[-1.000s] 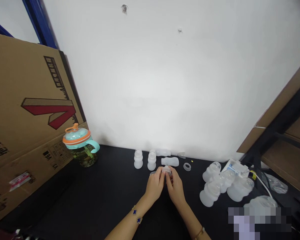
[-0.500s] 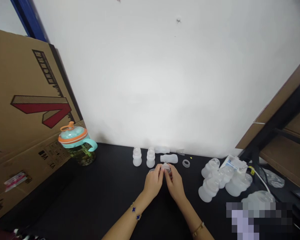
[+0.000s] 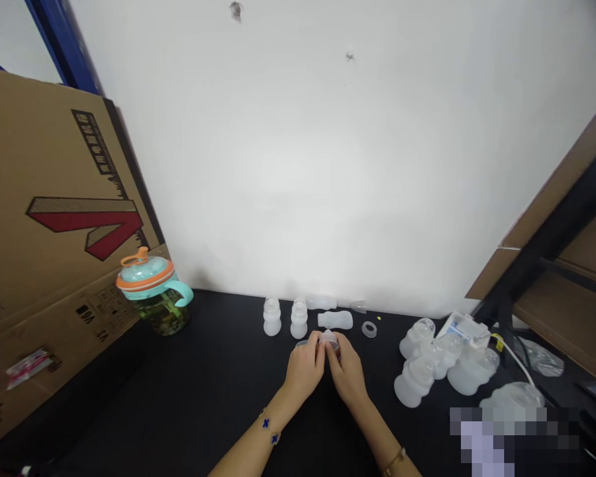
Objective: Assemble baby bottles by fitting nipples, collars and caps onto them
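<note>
Between my two hands is a small translucent bottle nipple in a ring collar (image 3: 329,338). My left hand (image 3: 304,366) pinches it from the left, and my right hand (image 3: 347,371) grips its right side; the lower part is hidden by my fingers. Another clear piece (image 3: 302,343) shows partly behind my left fingers. Just beyond stand two capped white baby bottles (image 3: 272,318) upright. A bottle body (image 3: 335,320) lies on its side past my right hand, with a second one (image 3: 322,303) behind it. To the right of these are a loose ring (image 3: 369,329) and a clear cap (image 3: 358,307).
Several assembled bottles (image 3: 414,381) cluster on the right of the black table (image 3: 179,404), beside a white box (image 3: 464,329) with a cable. A lidded jug (image 3: 159,291) stands left, against a large carton (image 3: 44,165). The white wall (image 3: 298,152) rises behind.
The whole view has tilted up slightly, so things sit a little lower in the picture. Both hands stay on the nipple and collar, with small finger shifts.
</note>
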